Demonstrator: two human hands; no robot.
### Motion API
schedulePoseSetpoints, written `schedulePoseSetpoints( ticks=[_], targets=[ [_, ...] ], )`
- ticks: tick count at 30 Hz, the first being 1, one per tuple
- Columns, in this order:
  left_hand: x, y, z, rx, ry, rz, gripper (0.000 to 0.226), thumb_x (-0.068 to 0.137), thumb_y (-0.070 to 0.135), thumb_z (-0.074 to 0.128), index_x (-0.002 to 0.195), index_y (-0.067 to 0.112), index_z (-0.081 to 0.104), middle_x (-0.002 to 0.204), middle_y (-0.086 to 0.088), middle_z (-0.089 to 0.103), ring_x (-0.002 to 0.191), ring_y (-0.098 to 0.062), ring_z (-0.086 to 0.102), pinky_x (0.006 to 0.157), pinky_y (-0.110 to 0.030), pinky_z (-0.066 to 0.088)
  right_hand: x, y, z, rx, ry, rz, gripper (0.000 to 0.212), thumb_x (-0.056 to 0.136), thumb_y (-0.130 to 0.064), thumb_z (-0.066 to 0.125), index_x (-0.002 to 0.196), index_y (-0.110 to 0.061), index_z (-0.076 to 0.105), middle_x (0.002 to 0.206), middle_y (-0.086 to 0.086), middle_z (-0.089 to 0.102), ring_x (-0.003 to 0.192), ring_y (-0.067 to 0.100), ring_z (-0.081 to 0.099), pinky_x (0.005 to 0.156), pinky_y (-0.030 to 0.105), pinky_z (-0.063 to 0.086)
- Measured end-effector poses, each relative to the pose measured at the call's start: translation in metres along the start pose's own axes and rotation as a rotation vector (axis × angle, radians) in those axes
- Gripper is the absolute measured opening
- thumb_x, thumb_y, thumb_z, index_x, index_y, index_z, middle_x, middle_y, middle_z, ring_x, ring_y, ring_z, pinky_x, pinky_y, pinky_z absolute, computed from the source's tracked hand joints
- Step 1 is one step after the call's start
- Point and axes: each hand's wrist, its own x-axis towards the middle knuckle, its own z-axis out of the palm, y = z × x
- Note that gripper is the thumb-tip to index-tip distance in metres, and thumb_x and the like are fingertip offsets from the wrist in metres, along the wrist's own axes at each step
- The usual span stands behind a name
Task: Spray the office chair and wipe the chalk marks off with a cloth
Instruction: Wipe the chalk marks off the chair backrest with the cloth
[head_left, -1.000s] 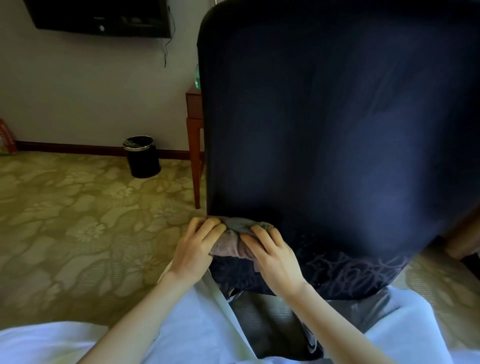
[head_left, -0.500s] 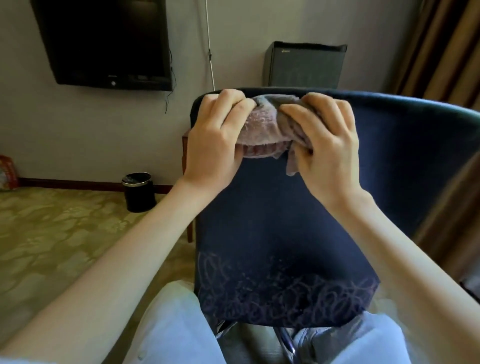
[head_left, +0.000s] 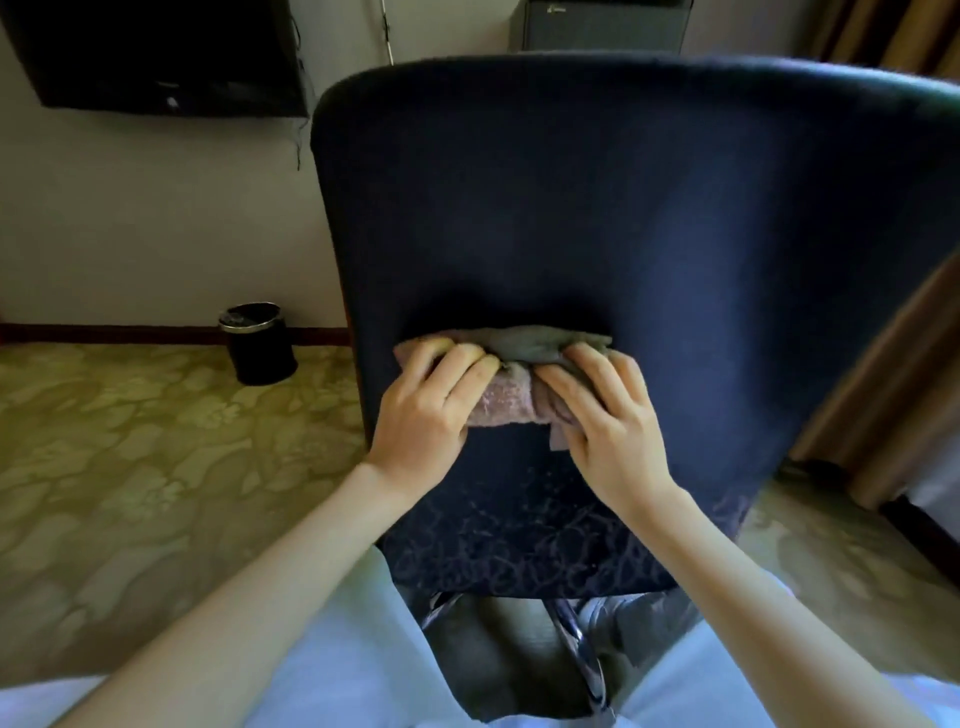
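both hands: left hand (head_left: 423, 415) and right hand (head_left: 608, 421) grip bunched cloth (head_left: 506, 382), pressing it on chair back (head_left: 597, 208) for scrubbing force | chalk marks (head_left: 519, 551) below hands, seemingly uncleaned

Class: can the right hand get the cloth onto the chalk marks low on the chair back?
Probably yes: the right hand grips the cloth just above the chalk marks, with bare chair back between.
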Motion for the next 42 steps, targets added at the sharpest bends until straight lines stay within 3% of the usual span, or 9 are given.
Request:
schedulePoseSetpoints(
  ticks=[6, 14, 19, 22, 24, 29, 35, 39, 42],
  targets=[
    [-0.074, 0.012, 0.038, -0.021, -0.079, 0.021, 0.047, 0.101, 0.002, 0.027, 0.093, 0.007, 0.073, 0.089, -0.004, 0.068, 0.089, -0.023, 0.054, 0.071, -0.031, 0.051, -0.093, -0.012, 0.044, 0.032, -0.144, 0.088, 0.035, 0.086, -0.003, 0.052, 0.119, -0.007, 0.062, 0.127, 0.011, 0.046, 0.103, 0.037, 0.048, 0.098, 0.037, 0.042],
    [-0.159, 0.029, 0.077, -0.099, -0.353, -0.016, 0.024, 0.081, 0.005, 0.05, 0.087, 0.011, 0.073, 0.088, -0.001, 0.066, 0.091, -0.019, 0.052, 0.056, -0.029, 0.054, -0.169, -0.039, 0.077, 0.085, -0.374, 0.277, 0.035, 0.081, -0.005, 0.046, 0.111, -0.011, 0.063, 0.116, 0.005, 0.054, 0.087, 0.025, 0.046, 0.077, 0.029, 0.045],
    [-0.173, 0.039, 0.079, -0.148, -0.525, -0.077, 0.024, 0.067, 0.002, 0.067, 0.087, 0.014, 0.07, 0.086, 0.0, 0.062, 0.085, -0.019, 0.052, 0.054, -0.031, 0.053, -0.18, -0.049, 0.077, 0.098, -0.485, 0.376, 0.039, 0.073, -0.009, 0.046, 0.109, -0.017, 0.058, 0.111, -0.003, 0.049, 0.088, 0.022, 0.046, 0.061, 0.035, 0.054],
    [-0.149, 0.04, 0.066, -0.172, -0.477, -0.125, 0.032, 0.071, 0.006, 0.045, 0.088, 0.011, 0.071, 0.086, -0.001, 0.063, 0.085, -0.019, 0.052, 0.051, -0.03, 0.052, -0.166, -0.046, 0.069, 0.133, -0.435, 0.424, 0.049, 0.064, 0.004, 0.067, 0.109, -0.013, 0.063, 0.116, 0.001, 0.051, 0.096, 0.024, 0.05, 0.068, 0.033, 0.055],
    [-0.124, 0.036, 0.055, -0.173, -0.416, -0.124, 0.033, 0.072, 0.007, 0.042, 0.09, 0.01, 0.07, 0.087, -0.002, 0.063, 0.085, -0.02, 0.054, 0.053, -0.03, 0.051, -0.146, -0.042, 0.061, 0.135, -0.358, 0.431, 0.052, 0.061, 0.01, 0.072, 0.109, -0.009, 0.066, 0.116, 0.006, 0.054, 0.099, 0.027, 0.05, 0.074, 0.031, 0.051],
    [-0.055, 0.019, 0.021, -0.129, -0.207, -0.089, 0.038, 0.066, -0.007, 0.052, 0.097, 0.005, 0.069, 0.091, -0.005, 0.063, 0.088, -0.023, 0.052, 0.058, -0.033, 0.05, -0.06, -0.031, 0.024, 0.119, -0.073, 0.275, 0.036, 0.077, 0.0, 0.048, 0.107, -0.003, 0.069, 0.112, 0.016, 0.059, 0.1, 0.033, 0.05, 0.084, 0.033, 0.044],
    [0.062, -0.002, -0.046, 0.012, 0.126, -0.043, 0.03, 0.077, -0.01, 0.057, 0.101, 0.003, 0.068, 0.094, -0.011, 0.063, 0.092, -0.026, 0.052, 0.065, -0.032, 0.045, 0.072, -0.028, -0.038, 0.046, 0.257, 0.155, 0.04, 0.073, 0.012, 0.057, 0.107, -0.005, 0.071, 0.11, 0.019, 0.062, 0.098, 0.03, 0.049, 0.085, 0.024, 0.039],
    [0.112, -0.008, -0.077, 0.045, 0.245, -0.026, 0.023, 0.087, 0.003, 0.052, 0.103, 0.005, 0.068, 0.099, -0.012, 0.063, 0.095, -0.024, 0.051, 0.072, -0.021, 0.04, 0.128, -0.027, -0.067, 0.018, 0.317, 0.081, 0.036, 0.078, 0.003, 0.055, 0.109, -0.006, 0.071, 0.114, 0.017, 0.062, 0.096, 0.036, 0.055, 0.085, 0.023, 0.039],
    [0.102, -0.009, -0.069, 0.049, 0.209, -0.031, 0.025, 0.085, 0.001, 0.052, 0.105, 0.004, 0.066, 0.103, -0.011, 0.063, 0.097, -0.027, 0.053, 0.072, -0.023, 0.041, 0.119, -0.023, -0.058, -0.009, 0.288, 0.051, 0.033, 0.082, 0.001, 0.057, 0.111, -0.006, 0.07, 0.119, 0.017, 0.062, 0.096, 0.038, 0.056, 0.088, 0.028, 0.041]
  ],
)
